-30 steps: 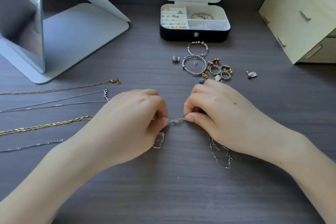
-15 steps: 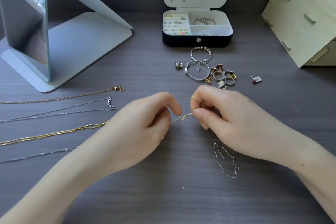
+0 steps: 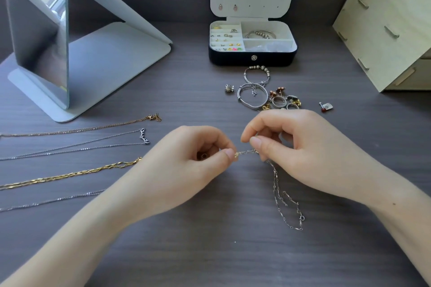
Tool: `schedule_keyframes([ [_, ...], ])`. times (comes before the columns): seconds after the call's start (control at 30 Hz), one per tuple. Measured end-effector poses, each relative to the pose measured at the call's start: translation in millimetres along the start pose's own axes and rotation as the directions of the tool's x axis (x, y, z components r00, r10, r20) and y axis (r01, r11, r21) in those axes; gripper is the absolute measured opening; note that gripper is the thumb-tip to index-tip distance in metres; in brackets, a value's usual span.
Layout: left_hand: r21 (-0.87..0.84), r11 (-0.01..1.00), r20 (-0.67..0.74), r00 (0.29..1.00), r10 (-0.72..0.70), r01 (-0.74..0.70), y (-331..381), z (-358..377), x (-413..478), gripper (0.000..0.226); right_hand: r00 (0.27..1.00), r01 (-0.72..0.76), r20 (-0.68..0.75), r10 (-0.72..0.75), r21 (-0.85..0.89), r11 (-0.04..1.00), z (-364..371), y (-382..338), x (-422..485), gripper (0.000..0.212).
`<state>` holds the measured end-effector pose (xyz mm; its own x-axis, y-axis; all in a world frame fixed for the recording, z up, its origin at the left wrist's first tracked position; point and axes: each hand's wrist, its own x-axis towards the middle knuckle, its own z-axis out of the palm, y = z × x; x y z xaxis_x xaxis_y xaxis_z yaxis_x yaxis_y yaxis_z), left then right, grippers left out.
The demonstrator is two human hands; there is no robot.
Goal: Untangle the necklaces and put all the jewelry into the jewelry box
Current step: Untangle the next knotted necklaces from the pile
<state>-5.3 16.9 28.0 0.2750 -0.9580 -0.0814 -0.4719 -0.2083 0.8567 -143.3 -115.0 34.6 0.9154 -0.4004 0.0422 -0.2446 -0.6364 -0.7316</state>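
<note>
A thin silver necklace chain [image 3: 281,196] is stretched between my two hands at the table's middle. My left hand [image 3: 186,165] pinches one end between thumb and forefinger. My right hand [image 3: 298,149] pinches the chain a few centimetres away, and the rest dangles down onto the table in loose loops. The open jewelry box [image 3: 253,58] stands at the back, with earrings and a bracelet in its compartments. Four straightened necklaces lie at the left: a rose-gold one [image 3: 93,127], a silver one with an antler pendant [image 3: 144,136], a gold link one [image 3: 77,173] and a plain silver one [image 3: 53,200].
Bracelets [image 3: 253,98], rings and earrings [image 3: 283,100] lie in a cluster in front of the box, with a small red-stone stud [image 3: 326,107] to their right. A standing mirror [image 3: 46,37] fills the back left. A pale wooden drawer unit [image 3: 391,23] stands at the back right.
Both hands have lifted slightly off the table and moved a little apart, drawing the short chain section taut. More of the chain now hangs free below my right hand.
</note>
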Motion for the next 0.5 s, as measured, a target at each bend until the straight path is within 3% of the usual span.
schedule_keyframes([
  [0.17,-0.002,1.0,0.018,1.0,-0.009,0.009,0.5,-0.1,0.0,0.026,0.999,0.019,-0.041,-0.023,-0.103,0.995,-1.0,-0.8,-0.5,0.004],
  [0.27,-0.005,1.0,0.002,1.0,-0.019,0.019,-0.9,0.9,0.6,0.017,0.999,0.038,-0.025,-0.041,-0.131,0.991,-1.9,-2.7,-1.7,0.005],
  [0.5,0.02,0.999,-0.044,0.999,-0.03,0.031,-1.8,2.0,-1.3,0.016,0.992,0.113,-0.043,-0.121,-0.166,0.98,10.1,-5.5,-2.7,0.025],
])
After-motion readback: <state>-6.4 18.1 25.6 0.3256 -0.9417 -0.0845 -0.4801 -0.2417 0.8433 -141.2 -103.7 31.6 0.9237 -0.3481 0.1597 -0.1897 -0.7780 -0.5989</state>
